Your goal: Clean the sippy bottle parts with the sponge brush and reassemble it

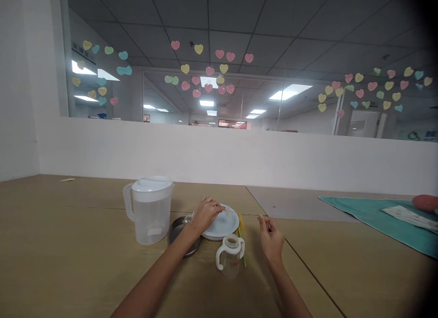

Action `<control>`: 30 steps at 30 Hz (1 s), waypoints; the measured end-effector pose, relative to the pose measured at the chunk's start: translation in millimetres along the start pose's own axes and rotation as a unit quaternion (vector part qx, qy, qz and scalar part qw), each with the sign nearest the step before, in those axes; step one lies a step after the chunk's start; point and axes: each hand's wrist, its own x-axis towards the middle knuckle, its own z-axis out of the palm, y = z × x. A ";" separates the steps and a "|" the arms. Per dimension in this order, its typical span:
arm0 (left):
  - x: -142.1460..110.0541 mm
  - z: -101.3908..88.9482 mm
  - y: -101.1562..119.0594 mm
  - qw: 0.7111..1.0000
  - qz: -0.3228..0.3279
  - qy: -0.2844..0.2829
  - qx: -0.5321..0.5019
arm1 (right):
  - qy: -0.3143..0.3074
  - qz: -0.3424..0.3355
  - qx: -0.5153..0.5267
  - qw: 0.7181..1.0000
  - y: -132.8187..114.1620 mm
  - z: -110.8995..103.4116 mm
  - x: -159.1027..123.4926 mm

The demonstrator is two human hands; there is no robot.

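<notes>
Above the white bowl [221, 227], my left hand [206, 215] pinches a small translucent piece [227, 210], too small to name for certain. My right hand [272, 240] is held over the table to the right, thumb and fingers pressed together; whatever is between them I cannot make out. A clear baby bottle [230, 264] with white handles and an uncapped neck stands upright between my forearms. Partly behind my left wrist lies a round metal tray [174, 238]. A yellow and green brush-like tool [244, 254] lies beside the bottle, partly hidden by it.
A clear plastic pitcher [152, 217] with a white lid stands to the left of the metal tray. On the right, a teal cloth [369, 217] bears a patterned strip and a reddish object [425, 202]. A low wall with a window closes off the table's back.
</notes>
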 end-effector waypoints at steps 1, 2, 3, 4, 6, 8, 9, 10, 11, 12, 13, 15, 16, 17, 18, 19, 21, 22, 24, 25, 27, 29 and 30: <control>0.4 0.0 0.3 1.000 0.001 0.002 0.004 | 0.010 0.013 0.007 1.000 1.2 -1.1 1.7; 0.9 -0.3 0.9 1.000 0.003 0.003 0.007 | 0.020 0.024 0.014 0.999 2.2 -1.9 3.2; 1.6 -0.6 1.7 1.000 0.005 0.004 0.009 | 0.029 0.032 0.025 0.999 3.1 -2.5 4.4; 2.6 -1.0 2.7 1.000 0.008 0.005 0.010 | 0.040 0.039 0.037 0.998 3.9 -2.7 5.2; 4.8 -1.2 4.5 1.000 0.010 0.007 0.011 | 0.062 0.051 0.063 0.995 5.8 -2.3 6.3; 6.4 -0.9 4.7 1.000 0.009 0.008 0.011 | 0.081 0.058 0.077 0.992 9.5 -2.0 7.8; 6.6 -0.8 3.7 1.000 0.008 0.007 0.011 | 0.091 0.064 0.080 0.991 12.4 -2.3 9.1; 6.4 -1.0 2.1 1.000 0.006 0.005 0.010 | 0.108 0.074 0.079 0.988 16.1 -3.2 11.0; 5.7 -1.5 -0.2 1.000 0.001 0.002 0.010 | 0.133 0.087 0.074 0.984 20.5 -4.5 13.5; 4.6 -2.4 -2.9 1.000 -0.009 -0.001 0.009 | 0.164 0.100 0.068 0.979 25.1 -6.3 16.3; 3.0 -3.7 -5.8 1.000 -0.025 -0.004 0.007 | 0.200 0.112 0.058 0.972 29.5 -8.2 19.2; -0.4 -6.8 -10.9 0.998 -0.062 -0.005 -0.001 | 0.241 0.112 0.045 0.963 35.7 -11.3 23.7; -2.1 -8.1 -12.7 0.997 -0.078 -0.004 -0.009 | 0.241 0.111 0.045 0.963 36.6 -11.9 24.4; -3.4 -9.0 -14.0 0.996 -0.088 -0.003 -0.018 | 0.232 0.114 0.048 0.965 35.8 -11.6 23.7; -4.4 -9.3 -14.8 0.995 -0.093 -0.001 -0.027 | 0.217 0.116 0.048 0.968 33.5 -10.6 21.8; -5.1 -9.0 -15.2 0.995 -0.094 0.001 -0.035 | 0.195 0.114 0.043 0.973 30.0 -9.0 18.6; -5.4 -6.4 -15.8 0.995 -0.091 0.004 -0.047 | 0.138 0.086 0.012 0.987 21.8 -4.5 10.3; -5.3 -4.5 -16.2 0.995 -0.088 0.003 -0.051 | 0.102 0.066 -0.012 0.992 18.3 -2.0 5.8; -5.2 0.4 -17.5 0.996 -0.077 -0.008 -0.054 | 0.034 0.035 -0.061 0.997 13.9 2.7 -2.1; -5.3 3.2 -18.3 0.996 -0.067 -0.018 -0.052 | 0.004 0.024 -0.082 0.996 13.3 4.8 -5.3; -5.9 9.0 -19.5 0.997 -0.045 -0.042 -0.045 | -0.050 -0.004 -0.112 0.992 14.0 8.8 -9.9; -6.9 14.5 -19.9 0.997 -0.029 -0.065 -0.038 | -0.095 -0.038 -0.130 0.986 15.3 12.0 -12.7; -7.5 17.0 -19.7 0.996 -0.025 -0.075 -0.036 | -0.114 -0.053 -0.135 0.983 15.6 13.2 -13.8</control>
